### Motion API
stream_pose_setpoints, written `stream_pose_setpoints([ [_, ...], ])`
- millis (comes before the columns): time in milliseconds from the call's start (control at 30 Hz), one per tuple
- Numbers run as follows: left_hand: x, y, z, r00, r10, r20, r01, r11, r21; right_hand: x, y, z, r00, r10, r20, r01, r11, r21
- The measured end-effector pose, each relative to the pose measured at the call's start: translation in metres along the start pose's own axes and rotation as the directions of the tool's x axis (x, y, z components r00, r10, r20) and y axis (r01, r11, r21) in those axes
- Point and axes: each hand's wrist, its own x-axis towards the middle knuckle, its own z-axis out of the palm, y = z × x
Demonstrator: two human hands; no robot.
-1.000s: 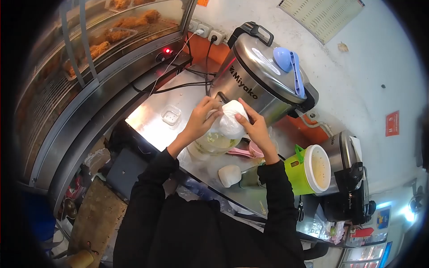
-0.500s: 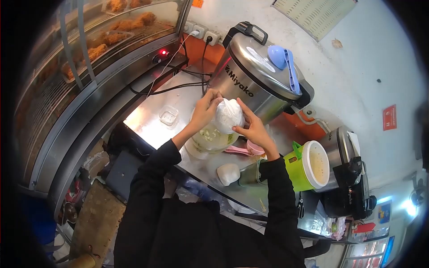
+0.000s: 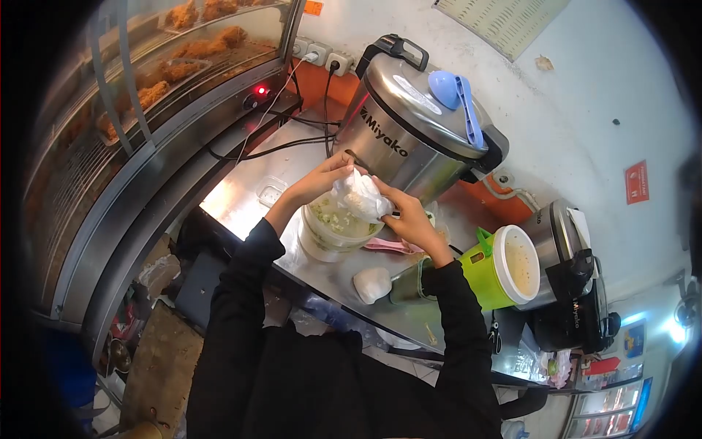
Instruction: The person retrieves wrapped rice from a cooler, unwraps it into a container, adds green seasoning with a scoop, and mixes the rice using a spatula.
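Bare metal shows across the counter (image 3: 289, 157) in front of you, with a pale wall (image 3: 570, 124) behind it and a glass display case (image 3: 110, 117) of fried food (image 3: 179, 69) to the left. You hold a white bundle (image 3: 362, 194) in crinkled, thin wrapping between your two hands, above the round tub (image 3: 325, 247) and in front of the big steel cooker (image 3: 395, 139). Its long axis slants from far left to near right—the narrower, gathered end points toward your left fingertips, the fuller end toward your right hand. Your left hand (image 3: 327, 175) has its fingers drawn together in a narrow pinch at the far end, while your right hand (image 3: 411, 217) grips the near right side between thumb and fingers. Below, the tub holds pale green pieces, and a pink utensil (image 3: 389, 245) lies just right of it. Another white bundle (image 3: 372, 284) rests on the counter, nearer you than the tub, beside a dark green see-through container (image 3: 409, 284). Farther right are a lime-green bucket (image 3: 480, 282) with a white rim and a second steel cooker (image 3: 548, 245); a blue scoop (image 3: 444, 89) lies on the big cooker's lid. Near the counter's left end sits a small clear tray (image 3: 271, 192)—left of the tub.
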Motion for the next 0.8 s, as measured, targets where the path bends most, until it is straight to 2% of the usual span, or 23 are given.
stream_pose_setpoints([
  [33,0.000,-0.002,-0.004,1.000,-0.001,0.000,0.001,1.000,0.002,-0.001,0.004,0.002,1.000,0.018,-0.009,-0.017,0.995,0.098],
  [67,0.000,-0.007,-0.009,0.997,-0.057,0.053,0.061,0.995,-0.074,-0.001,0.006,0.002,0.999,0.037,-0.016,-0.033,0.980,0.195],
  [100,0.001,-0.007,-0.012,0.988,-0.109,0.110,0.124,0.981,-0.146,-0.001,0.006,0.002,0.999,0.037,-0.016,-0.033,0.980,0.197],
  [133,0.001,-0.007,-0.014,0.988,-0.110,0.110,0.126,0.981,-0.145,-0.001,0.005,0.002,0.991,0.133,-0.019,-0.114,0.908,0.404],
  [167,0.002,-0.007,-0.017,0.975,-0.200,0.093,0.216,0.951,-0.221,0.000,0.005,0.001,0.974,0.226,0.001,-0.182,0.786,0.591],
  [200,0.001,-0.001,-0.014,0.954,-0.287,0.082,0.299,0.907,-0.297,0.001,0.004,-0.001,0.974,0.225,0.001,-0.182,0.785,0.592],
  [233,-0.001,0.005,-0.012,0.954,-0.288,0.080,0.298,0.907,-0.297,0.003,0.002,-0.003,0.959,0.281,-0.024,-0.196,0.726,0.659],
  [300,-0.005,0.018,-0.005,0.921,-0.386,0.052,0.387,0.890,-0.241,0.006,0.004,-0.007,0.910,0.414,-0.027,-0.260,0.619,0.741],
  [333,-0.006,0.018,-0.003,0.921,-0.385,0.051,0.386,0.891,-0.240,0.008,0.006,-0.007,0.911,0.412,-0.028,-0.259,0.620,0.741],
  [400,-0.008,0.016,0.000,0.912,-0.407,0.049,0.397,0.846,-0.355,0.009,0.015,-0.004,0.828,0.558,0.054,-0.270,0.312,0.911],
  [433,-0.007,0.012,-0.001,0.912,-0.407,0.049,0.397,0.847,-0.354,0.009,0.019,-0.003,0.829,0.557,0.054,-0.269,0.312,0.911],
  [500,-0.007,0.003,-0.004,0.941,-0.331,0.072,0.311,0.762,-0.567,0.009,0.020,-0.003,0.905,0.401,0.145,-0.213,0.131,0.968],
  [633,-0.011,0.002,0.002,0.953,-0.297,0.065,0.267,0.719,-0.642,0.006,-0.002,-0.003,0.876,0.454,0.163,-0.221,0.079,0.972],
  [733,-0.013,0.009,0.004,0.956,-0.292,0.036,0.244,0.716,-0.654,0.007,-0.003,-0.005,0.894,0.398,0.205,-0.238,0.035,0.971],
  [800,-0.015,0.010,0.002,0.941,-0.305,0.144,0.311,0.619,-0.721,0.008,0.002,-0.006,0.883,0.420,0.210,-0.249,0.040,0.968],
])
